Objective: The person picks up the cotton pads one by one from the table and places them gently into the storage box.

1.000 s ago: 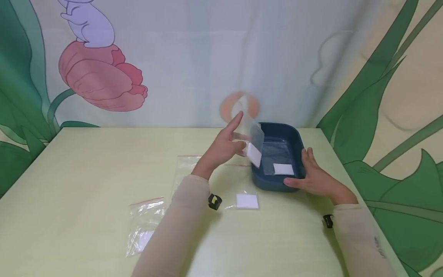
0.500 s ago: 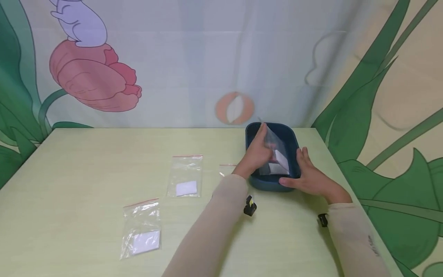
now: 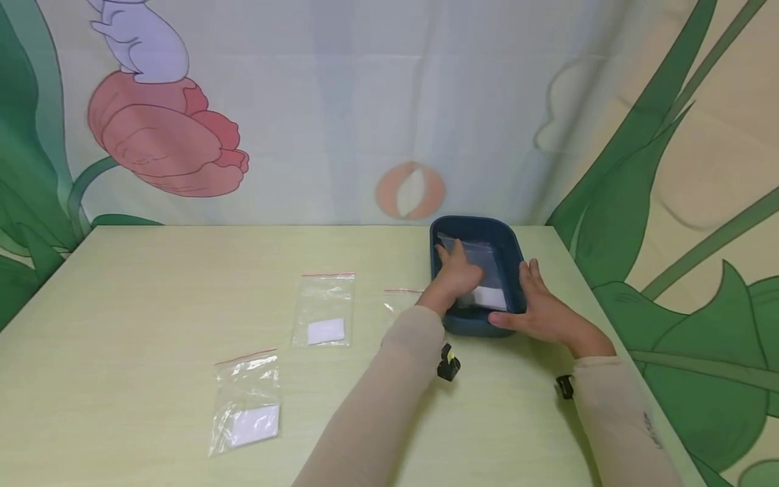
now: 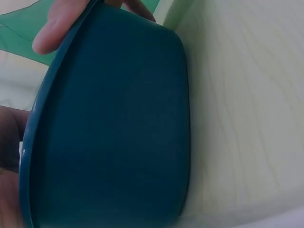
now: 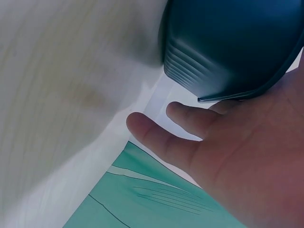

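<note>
A dark blue plastic bin (image 3: 477, 327) stands at the back right of the table. My left hand (image 3: 458, 279) reaches inside it, over clear zip bags (image 3: 481, 253), its thumb and a finger extended. A white rectangle (image 3: 489, 297) shows in the bags at the bin's near end. Against the bin's right side rests my right hand (image 3: 550, 314), thumb across the near right rim and the other fingers spread straight outside. In the right wrist view its fingers (image 5: 161, 140) point past the blue wall. The left wrist view shows mainly the bin's outer wall (image 4: 114, 114).
Left of the bin lies a red-striped zip bag (image 3: 325, 297) with a white rectangle in it. A similar bag (image 3: 246, 385) lies nearer the front left. Another bag (image 3: 402, 292) is partly hidden behind my left arm. A printed curtain (image 3: 292, 115) hangs behind the table (image 3: 152, 304).
My left hand has carried a zip bag rightward into the bin; the bag now lies low inside, beneath the hand. My right hand has stayed at the bin's side.
</note>
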A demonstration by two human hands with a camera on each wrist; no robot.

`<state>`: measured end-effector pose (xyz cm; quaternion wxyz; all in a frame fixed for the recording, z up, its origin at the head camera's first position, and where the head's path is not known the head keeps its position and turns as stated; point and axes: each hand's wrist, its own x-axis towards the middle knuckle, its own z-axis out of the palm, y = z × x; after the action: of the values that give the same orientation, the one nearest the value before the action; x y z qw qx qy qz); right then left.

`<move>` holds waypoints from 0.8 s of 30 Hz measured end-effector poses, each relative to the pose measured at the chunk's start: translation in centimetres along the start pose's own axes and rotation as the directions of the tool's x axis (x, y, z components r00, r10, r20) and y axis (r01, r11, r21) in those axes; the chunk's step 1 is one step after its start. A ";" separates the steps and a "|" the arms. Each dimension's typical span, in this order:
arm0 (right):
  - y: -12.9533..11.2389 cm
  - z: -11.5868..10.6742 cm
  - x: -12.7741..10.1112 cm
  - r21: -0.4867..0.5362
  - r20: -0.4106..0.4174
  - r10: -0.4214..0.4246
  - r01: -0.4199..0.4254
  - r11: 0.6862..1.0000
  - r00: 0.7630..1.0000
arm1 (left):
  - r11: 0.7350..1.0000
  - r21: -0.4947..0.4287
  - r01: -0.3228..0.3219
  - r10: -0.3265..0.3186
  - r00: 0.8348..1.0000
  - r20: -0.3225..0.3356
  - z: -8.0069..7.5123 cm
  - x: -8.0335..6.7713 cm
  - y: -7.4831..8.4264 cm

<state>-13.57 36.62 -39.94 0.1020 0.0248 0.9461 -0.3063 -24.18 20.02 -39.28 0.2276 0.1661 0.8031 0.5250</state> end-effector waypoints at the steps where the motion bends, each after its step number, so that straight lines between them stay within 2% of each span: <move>1: 0.0 0.0 0.0 0.003 0.001 -0.001 0.001 1.000 1.000 | 1.000 0.005 0.003 -0.003 1.000 0.000 0.1 0.1 0.0; 6: 0.3 0.1 -0.1 0.015 0.003 0.000 0.000 1.000 1.000 | 0.997 0.080 -0.016 0.020 0.999 -0.050 0.4 0.0 0.1; 10: 0.4 0.5 0.2 0.015 0.006 -0.009 0.009 1.000 1.000 | 0.984 0.133 -0.117 0.127 0.989 -0.070 -1.0 -0.7 0.5; 13: 0.3 0.4 0.6 0.008 0.008 -0.018 0.018 1.000 1.000 | 0.965 0.162 -0.207 0.214 0.976 -0.030 -3.2 -1.6 0.8; 15: 0.1 0.2 0.8 -0.006 0.009 -0.020 0.020 1.000 1.000 | 0.953 0.181 -0.243 0.248 0.969 -0.003 -5.0 -2.3 0.8; 20: 0.0 -0.2 1.1 -0.037 0.012 -0.024 0.025 0.999 1.000 | 0.913 0.291 -0.285 0.291 0.956 0.023 -9.6 -4.8 -0.1; 24: 0.0 -0.2 1.1 -0.049 0.014 -0.024 0.024 0.999 1.000 | 0.849 0.437 -0.297 0.302 0.952 0.060 -13.2 -7.9 -1.7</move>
<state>-14.67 36.71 -39.99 0.1052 0.0089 0.9528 -0.2845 -24.69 5.23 -34.80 0.0949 0.3332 0.8666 0.3592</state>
